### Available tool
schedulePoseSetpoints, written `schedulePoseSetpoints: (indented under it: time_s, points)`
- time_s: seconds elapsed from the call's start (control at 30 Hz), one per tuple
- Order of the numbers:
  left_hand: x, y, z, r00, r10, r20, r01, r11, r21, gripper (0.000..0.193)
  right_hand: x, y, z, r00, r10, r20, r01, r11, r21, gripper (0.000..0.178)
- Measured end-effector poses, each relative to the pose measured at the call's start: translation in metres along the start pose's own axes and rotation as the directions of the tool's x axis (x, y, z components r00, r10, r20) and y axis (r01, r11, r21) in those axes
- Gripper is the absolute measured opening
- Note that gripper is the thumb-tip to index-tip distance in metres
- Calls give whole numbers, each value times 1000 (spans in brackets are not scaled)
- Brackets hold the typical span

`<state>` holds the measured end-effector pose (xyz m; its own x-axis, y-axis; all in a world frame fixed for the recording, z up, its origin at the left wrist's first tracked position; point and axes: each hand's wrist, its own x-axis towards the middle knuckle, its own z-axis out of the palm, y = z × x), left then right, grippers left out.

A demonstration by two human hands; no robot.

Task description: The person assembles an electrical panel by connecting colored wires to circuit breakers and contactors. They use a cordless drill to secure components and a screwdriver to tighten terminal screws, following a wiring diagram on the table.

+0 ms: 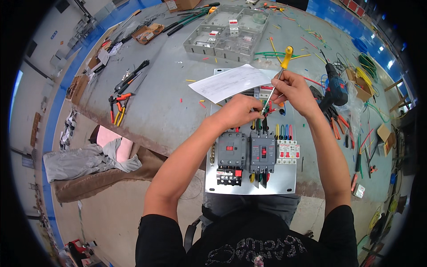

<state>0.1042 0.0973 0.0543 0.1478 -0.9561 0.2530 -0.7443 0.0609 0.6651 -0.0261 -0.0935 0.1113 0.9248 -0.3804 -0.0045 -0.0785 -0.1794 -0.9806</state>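
Observation:
A screwdriver (pixel 287 58) with a yellow handle is in my right hand (pixel 293 91), whose fingers are closed round its shaft just below the handle. The shaft slants down to the fingertips of my left hand (pixel 240 110). Those fingertips are pinched by the screwdriver's tip; what lies between them is too small to make out. Both hands hover over the far part of a metal mounting plate (pixel 284 182). Nearer me on it sit a dark contactor (pixel 231 151), a grey circuit breaker (pixel 262 151) and several white miniature breakers (pixel 289 152). A printed paper sheet (pixel 229 83) partly covers its far end.
Right of the plate lie a cordless drill (pixel 336 86) and red-handled pliers (pixel 336 127). Orange-handled pliers (pixel 119 109) rest at the table's left. Farther back stands a clear plastic enclosure (pixel 227 35). Clothes (pixel 93 160) hang over a seat beyond the table's near-left edge.

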Motion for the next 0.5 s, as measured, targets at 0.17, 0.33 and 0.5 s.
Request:
schedulePoseSetpoints:
  time_s: [0.17,0.33,0.5]
  points:
    - [-1,2,2,996,-90,18,90,995,-37,19,-1,-6,2,1000,-5,10,6,999,-48,26]
    - [-4,-7,5,997,-72,38,74,996,-52,19,-12,-13,8,1000,-30,6,30,998,-59,25]
    - [-7,-17,8,996,44,74,-39,997,-64,16,-27,-17,15,997,-66,39,67,997,-32,21]
